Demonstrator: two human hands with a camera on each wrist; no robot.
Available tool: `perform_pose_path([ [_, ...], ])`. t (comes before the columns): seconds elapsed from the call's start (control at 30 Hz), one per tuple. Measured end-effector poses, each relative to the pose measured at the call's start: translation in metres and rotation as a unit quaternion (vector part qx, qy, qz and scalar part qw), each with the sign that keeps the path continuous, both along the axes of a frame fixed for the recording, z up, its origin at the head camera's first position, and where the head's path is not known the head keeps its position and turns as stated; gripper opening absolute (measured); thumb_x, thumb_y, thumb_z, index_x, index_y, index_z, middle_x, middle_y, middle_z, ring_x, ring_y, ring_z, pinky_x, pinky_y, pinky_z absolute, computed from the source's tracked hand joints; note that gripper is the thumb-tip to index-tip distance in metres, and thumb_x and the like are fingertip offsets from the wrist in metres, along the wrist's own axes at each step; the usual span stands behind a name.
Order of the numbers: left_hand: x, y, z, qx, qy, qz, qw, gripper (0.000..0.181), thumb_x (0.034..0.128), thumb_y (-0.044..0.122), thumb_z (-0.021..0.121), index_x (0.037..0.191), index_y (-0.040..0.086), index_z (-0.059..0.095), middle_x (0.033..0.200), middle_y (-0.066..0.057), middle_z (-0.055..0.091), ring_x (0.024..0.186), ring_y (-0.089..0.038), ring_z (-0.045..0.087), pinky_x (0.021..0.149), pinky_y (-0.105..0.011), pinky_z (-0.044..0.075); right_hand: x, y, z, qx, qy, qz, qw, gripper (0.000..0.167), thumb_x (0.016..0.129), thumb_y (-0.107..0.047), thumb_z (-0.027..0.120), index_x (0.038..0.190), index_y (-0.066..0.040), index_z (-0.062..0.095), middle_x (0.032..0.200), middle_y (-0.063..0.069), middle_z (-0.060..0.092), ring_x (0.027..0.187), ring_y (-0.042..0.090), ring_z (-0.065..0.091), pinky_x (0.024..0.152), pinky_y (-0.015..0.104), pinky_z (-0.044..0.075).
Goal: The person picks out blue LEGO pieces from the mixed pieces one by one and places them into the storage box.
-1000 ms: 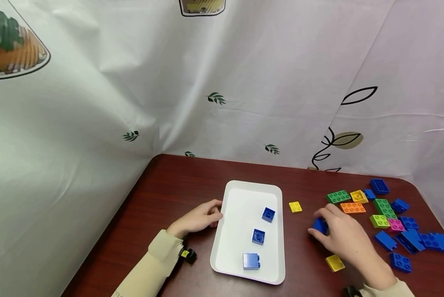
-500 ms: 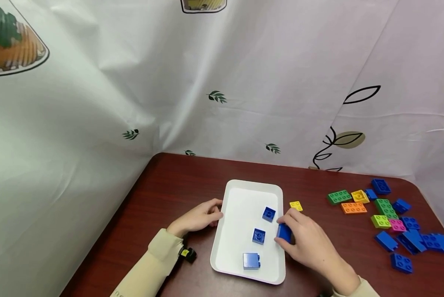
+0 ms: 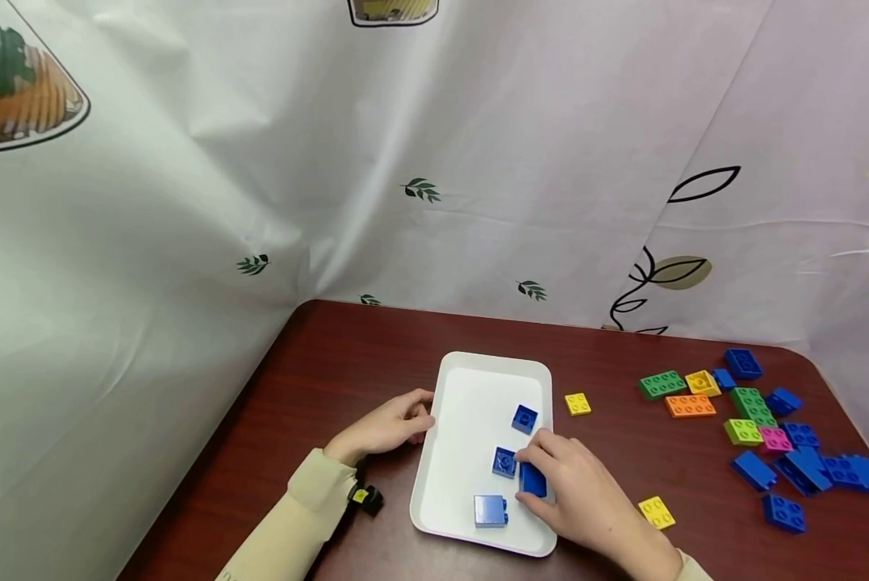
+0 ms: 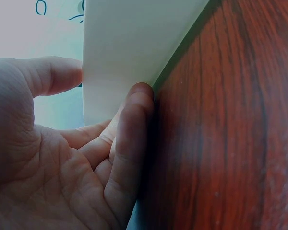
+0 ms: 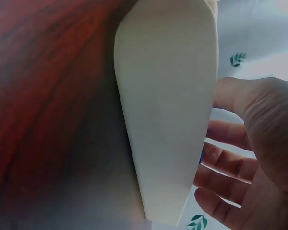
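Now | right hand [image 3: 582,496] pinches blue brick [image 3: 532,481] | left hand [image 3: 383,424] loosely touches tray [image 3: 470,399]

Creased white cloth [image 3: 521,145], printed green sprigs [image 3: 253,265], behind dark red wood-grain table [image 3: 361,355].

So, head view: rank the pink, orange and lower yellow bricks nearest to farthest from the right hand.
1. Lower yellow brick: just right of the right hand.
2. Orange brick: farther right and higher in view.
3. Pink brick: farthest right of the three.
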State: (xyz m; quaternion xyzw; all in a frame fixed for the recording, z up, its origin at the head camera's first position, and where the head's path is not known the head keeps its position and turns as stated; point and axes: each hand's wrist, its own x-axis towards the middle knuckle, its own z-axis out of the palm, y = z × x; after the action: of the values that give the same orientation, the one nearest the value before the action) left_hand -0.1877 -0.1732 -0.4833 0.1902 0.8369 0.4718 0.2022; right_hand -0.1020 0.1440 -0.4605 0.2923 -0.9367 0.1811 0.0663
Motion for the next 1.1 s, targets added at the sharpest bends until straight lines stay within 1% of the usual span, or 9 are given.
perform_pose_path([
  [0.23, 0.0001, 0.0002, 0.0001, 0.007, 0.002, -0.004, 1.0, 0.046, 0.0995, 0.018, 0.056, 0.14, -0.001, 0.049, 0.078, -0.004, 0.06, 0.068, -0.015, 0.057, 0.062, -0.027, 0.047, 0.0032, -0.0024, -0.0028, 0.0, -0.005, 0.019, 0.9998, 0.04, 0.076, -0.045, 0.086, 0.108, -0.025, 0.072, 0.1, -0.015, 0.053, 0.083, 0.003, 0.046, 0.077, 0.031, 0.049],
  [0.43, 0.0001, -0.0002, -0.0004, 0.003, -0.003, -0.001, 1.0, 0.044, 0.0996, 0.016, 0.055, 0.14, 0.001, 0.049, 0.078, -0.003, 0.06, 0.069, -0.015, 0.058, 0.064, -0.028, 0.048, 0.0044, -0.0026, -0.0045, 0.0, -0.002, 0.035, 0.9994, 0.038, 0.076, -0.044, 0.086, 0.106, -0.026, 0.073, 0.099, -0.016, 0.054, 0.084, 0.002, 0.046, 0.076, 0.029, 0.046],
  [0.57, 0.0001, -0.0003, -0.0008, 0.008, -0.003, -0.002, 1.0, 0.044, 0.0998, 0.017, 0.055, 0.14, 0.0, 0.05, 0.079, -0.004, 0.061, 0.069, -0.016, 0.058, 0.064, -0.029, 0.048, 0.0052, -0.0026, -0.0056, 0.0, -0.007, 0.045, 0.999, 0.038, 0.077, -0.045, 0.086, 0.107, -0.027, 0.073, 0.1, -0.016, 0.055, 0.086, 0.003, 0.047, 0.078, 0.031, 0.046],
  [0.63, 0.0, -0.0001, -0.0009, 0.009, -0.002, -0.003, 1.0, 0.044, 0.0999, 0.017, 0.056, 0.14, 0.0, 0.05, 0.079, -0.004, 0.061, 0.069, -0.016, 0.058, 0.064, -0.029, 0.048, 0.0058, -0.0027, -0.0057, 0.002, -0.016, 0.047, 0.9988, 0.042, 0.077, -0.049, 0.084, 0.11, -0.027, 0.073, 0.102, -0.016, 0.056, 0.088, 0.003, 0.048, 0.081, 0.033, 0.047],
  [0.8, 0.0006, 0.0003, 0.0005, 0.004, -0.004, 0.0, 1.0, 0.044, 0.1001, 0.017, 0.056, 0.14, 0.001, 0.05, 0.079, -0.003, 0.061, 0.069, -0.015, 0.058, 0.065, -0.028, 0.049, 0.0065, -0.0021, -0.0032, 0.006, -0.03, 0.044, 0.9986, 0.053, 0.078, -0.06, 0.08, 0.119, -0.027, 0.071, 0.109, -0.016, 0.056, 0.097, 0.003, 0.05, 0.088, 0.038, 0.048],
  [0.97, 0.0009, 0.0001, 0.001, 0.003, -0.006, -0.001, 1.0, 0.044, 0.1004, 0.017, 0.055, 0.141, 0.001, 0.05, 0.079, -0.003, 0.061, 0.069, -0.016, 0.059, 0.066, -0.029, 0.049, 0.0054, 0.0011, 0.0003, -0.003, -0.013, 0.042, 0.999, 0.053, 0.076, -0.057, 0.083, 0.117, -0.026, 0.07, 0.112, -0.016, 0.054, 0.1, 0.002, 0.051, 0.09, 0.039, 0.048],
  [1.1, 0.001, 0.0001, 0.002, 0.003, -0.004, -0.002, 1.0, 0.043, 0.1004, 0.017, 0.056, 0.14, 0.001, 0.05, 0.079, -0.004, 0.061, 0.07, -0.016, 0.058, 0.065, -0.029, 0.048, 0.004, 0.0044, 0.003, -0.007, 0.0, 0.031, 0.9995, 0.053, 0.074, -0.054, 0.085, 0.116, -0.025, 0.071, 0.115, -0.015, 0.055, 0.101, 0.002, 0.05, 0.089, 0.038, 0.049],
])
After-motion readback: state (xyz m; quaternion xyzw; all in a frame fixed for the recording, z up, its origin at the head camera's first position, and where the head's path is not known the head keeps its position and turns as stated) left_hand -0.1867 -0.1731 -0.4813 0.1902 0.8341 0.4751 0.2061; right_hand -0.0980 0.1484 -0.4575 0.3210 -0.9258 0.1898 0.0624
